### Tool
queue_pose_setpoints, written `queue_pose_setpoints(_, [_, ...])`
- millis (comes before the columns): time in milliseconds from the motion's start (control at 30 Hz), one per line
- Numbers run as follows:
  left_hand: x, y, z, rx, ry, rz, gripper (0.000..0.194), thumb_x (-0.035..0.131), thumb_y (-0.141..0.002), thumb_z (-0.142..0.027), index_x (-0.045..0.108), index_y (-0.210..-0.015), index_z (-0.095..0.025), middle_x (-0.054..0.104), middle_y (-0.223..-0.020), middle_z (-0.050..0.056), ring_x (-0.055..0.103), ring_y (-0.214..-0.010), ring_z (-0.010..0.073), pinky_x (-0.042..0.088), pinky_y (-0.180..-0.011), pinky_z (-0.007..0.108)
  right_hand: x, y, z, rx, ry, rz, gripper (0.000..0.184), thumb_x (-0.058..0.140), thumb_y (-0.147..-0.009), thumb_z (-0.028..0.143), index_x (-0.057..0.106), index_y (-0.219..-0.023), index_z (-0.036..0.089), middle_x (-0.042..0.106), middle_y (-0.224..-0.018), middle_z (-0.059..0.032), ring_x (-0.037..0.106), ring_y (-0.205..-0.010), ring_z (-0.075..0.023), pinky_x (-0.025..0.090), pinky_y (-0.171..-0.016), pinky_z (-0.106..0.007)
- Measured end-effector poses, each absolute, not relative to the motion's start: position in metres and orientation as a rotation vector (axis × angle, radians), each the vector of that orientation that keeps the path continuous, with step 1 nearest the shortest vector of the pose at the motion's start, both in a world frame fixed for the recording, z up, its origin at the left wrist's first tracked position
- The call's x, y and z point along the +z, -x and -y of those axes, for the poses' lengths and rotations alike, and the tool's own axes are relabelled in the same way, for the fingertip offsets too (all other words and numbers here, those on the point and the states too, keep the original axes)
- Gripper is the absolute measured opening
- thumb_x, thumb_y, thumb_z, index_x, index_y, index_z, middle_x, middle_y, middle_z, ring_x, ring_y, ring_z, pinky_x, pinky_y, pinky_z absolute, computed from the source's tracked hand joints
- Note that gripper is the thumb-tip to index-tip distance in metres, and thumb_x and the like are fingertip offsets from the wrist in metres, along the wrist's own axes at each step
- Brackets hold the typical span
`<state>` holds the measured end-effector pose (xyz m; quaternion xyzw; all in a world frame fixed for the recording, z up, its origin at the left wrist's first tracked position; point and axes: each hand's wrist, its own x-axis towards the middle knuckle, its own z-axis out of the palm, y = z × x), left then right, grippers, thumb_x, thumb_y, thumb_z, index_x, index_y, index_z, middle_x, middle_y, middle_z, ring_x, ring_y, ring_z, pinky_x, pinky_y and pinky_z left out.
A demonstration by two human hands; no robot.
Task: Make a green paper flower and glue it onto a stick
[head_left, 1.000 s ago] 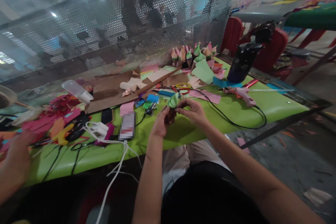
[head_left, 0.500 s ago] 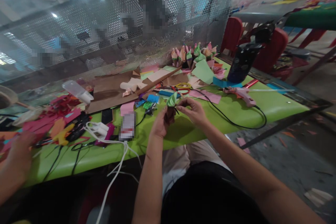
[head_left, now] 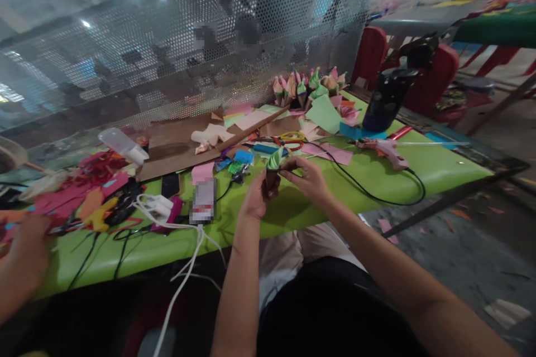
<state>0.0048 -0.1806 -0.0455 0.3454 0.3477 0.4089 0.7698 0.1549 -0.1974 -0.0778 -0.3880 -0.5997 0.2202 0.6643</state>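
Note:
My left hand is wrapped around a small paper ice cream cone with a twisted pale green top and a dark brown cone below. The cone stands roughly upright over the near edge of the table. Pinched at the rim where green meets brown, the fingers of my right hand press on the cone's right side. Whatever small piece may lie between those fingertips is hidden. Part of the brown cone is covered by my left fingers.
Finished paper cones stand grouped at the back. A pink glue gun with its cord and a dark tumbler are to the right. Leftward lie a phone, white cables and paper scraps; another person's hand rests there.
A thin dark strip that stuck out below my right fingertips no longer shows. My right fingers have shifted slightly left against the cone's rim. My left hand keeps its hold.

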Motion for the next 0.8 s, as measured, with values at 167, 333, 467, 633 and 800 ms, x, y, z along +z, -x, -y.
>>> queue_pose_setpoints(167, [-0.0461,-0.0034,0.1810,0.872,-0.796,-0.727,0.039,0.073,-0.084,-0.053,0.059,-0.080,-0.017,0.054,-0.062,-0.003,0.039,-0.048,0.0056,0.025,-0.040,0.014,-0.0767,-0.1554,0.1973,0.538,0.922,1.346,0.016,0.074,-0.085,0.038,0.069,-0.085,0.023,0.071,-0.080,-0.0016,0.064,-0.075,-0.0180,0.053,-0.073,-0.032])
queue_pose_setpoints(333, [-0.0477,-0.0020,0.1802,0.840,-0.805,-0.712,0.045,0.076,-0.080,-0.057,0.056,-0.078,-0.017,0.053,-0.061,-0.004,0.039,-0.048,0.0051,0.024,-0.039,0.014,-0.0739,-0.1564,0.1987,0.580,0.911,1.334,0.021,0.076,-0.084,0.043,0.068,-0.084,0.023,0.071,-0.080,-0.0017,0.063,-0.075,-0.0182,0.052,-0.073,-0.033])
queue_pose_setpoints(467, [-0.0495,-0.0021,0.1797,0.831,-0.810,-0.756,0.046,0.078,-0.077,-0.057,0.056,-0.074,-0.017,0.053,-0.061,-0.003,0.041,-0.049,0.0052,0.022,-0.039,0.014,-0.0723,-0.1559,0.2002,0.589,0.920,1.326,0.026,0.078,-0.081,0.047,0.067,-0.081,0.023,0.069,-0.078,-0.0011,0.062,-0.074,-0.0180,0.051,-0.072,-0.033])
queue_pose_setpoints(633, [-0.0526,-0.0017,0.1795,0.873,-0.781,-0.766,0.040,0.079,-0.079,-0.050,0.057,-0.075,-0.017,0.051,-0.060,-0.004,0.041,-0.050,0.0056,0.021,-0.040,0.015,-0.0716,-0.1546,0.1999,0.599,0.924,1.311,0.032,0.078,-0.080,0.051,0.066,-0.077,0.023,0.068,-0.074,-0.0009,0.059,-0.070,-0.0172,0.050,-0.070,-0.032])
queue_pose_setpoints(800, [-0.0530,0.0001,0.1802,0.894,-0.779,-0.747,0.035,0.076,-0.078,-0.051,0.063,-0.083,-0.018,0.060,-0.068,-0.001,0.048,-0.057,0.0092,0.027,-0.045,0.019,-0.0734,-0.1541,0.1981,0.588,0.899,1.314,0.031,0.077,-0.082,0.051,0.066,-0.078,0.022,0.067,-0.074,-0.0009,0.059,-0.070,-0.0170,0.050,-0.069,-0.032])
